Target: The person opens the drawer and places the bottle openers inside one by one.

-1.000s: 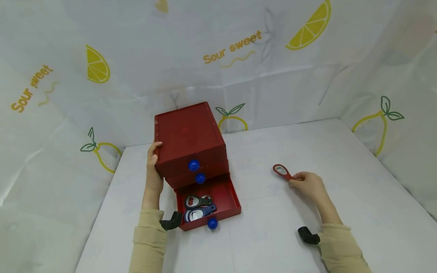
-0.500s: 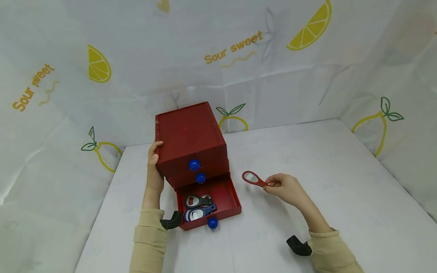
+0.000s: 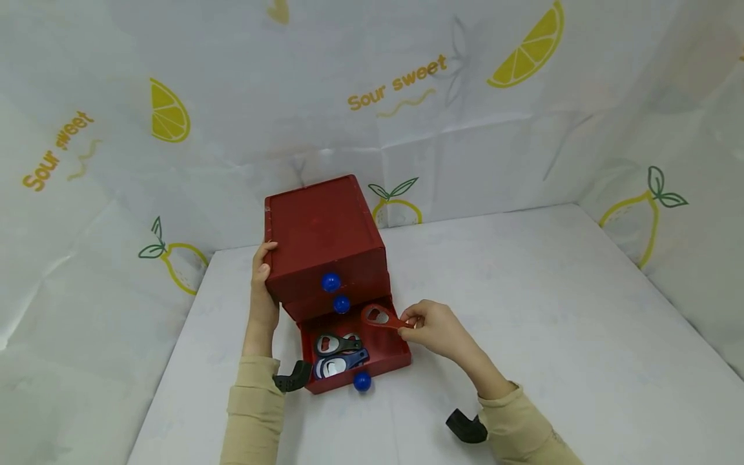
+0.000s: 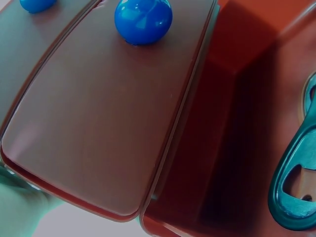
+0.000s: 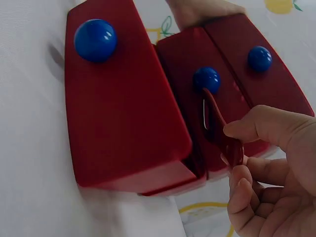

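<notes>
A red drawer box stands at the back of the table, its bottom drawer pulled out. My left hand grips the box's left side, with fingertips over the top edge. Between thumb and fingers, my right hand pinches the handle end of a red bottle opener. The opener's metal-lined head points left, over the drawer's right part. A dark green bottle opener and a blue one lie in the drawer's left part, overlapping others. The right wrist view shows the red opener held edge-on.
Blue ball knobs mark the drawer fronts: the top knob, the middle knob and the bottom knob. Both upper drawers are closed. A lemon-print sheet rises behind the white table.
My right hand has carried the red bottle opener leftward from the table's right side to above the pulled-out drawer. My left hand stays on the box.
</notes>
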The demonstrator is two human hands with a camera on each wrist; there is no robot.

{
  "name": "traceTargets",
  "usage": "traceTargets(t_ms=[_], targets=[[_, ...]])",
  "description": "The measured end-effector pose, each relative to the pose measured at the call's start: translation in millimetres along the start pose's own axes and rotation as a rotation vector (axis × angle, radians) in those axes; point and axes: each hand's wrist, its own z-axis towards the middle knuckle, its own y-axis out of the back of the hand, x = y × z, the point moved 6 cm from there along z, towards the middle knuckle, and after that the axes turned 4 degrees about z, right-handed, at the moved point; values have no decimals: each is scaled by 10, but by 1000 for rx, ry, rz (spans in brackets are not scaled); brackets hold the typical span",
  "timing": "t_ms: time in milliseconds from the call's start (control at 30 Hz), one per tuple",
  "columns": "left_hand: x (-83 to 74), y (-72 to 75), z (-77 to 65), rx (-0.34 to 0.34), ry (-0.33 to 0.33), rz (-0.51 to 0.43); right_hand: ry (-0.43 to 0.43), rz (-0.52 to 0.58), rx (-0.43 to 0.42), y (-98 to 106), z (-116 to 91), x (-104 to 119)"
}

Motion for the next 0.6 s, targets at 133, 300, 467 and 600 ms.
traceTargets(t_ms=[133, 300, 467, 600], targets=[[1, -6, -2, -4, 2, -2, 16, -35, -21, -99, 47, 53], [-14, -3, -13, -7, 1, 7, 10, -42, -39, -201, 83, 91], [-27, -3, -18, -11, -8, 8, 45, -129, -74, -270, 94, 116], [-21, -11, -11, -9, -7, 6, 76, -209, -111, -299, 95, 123]])
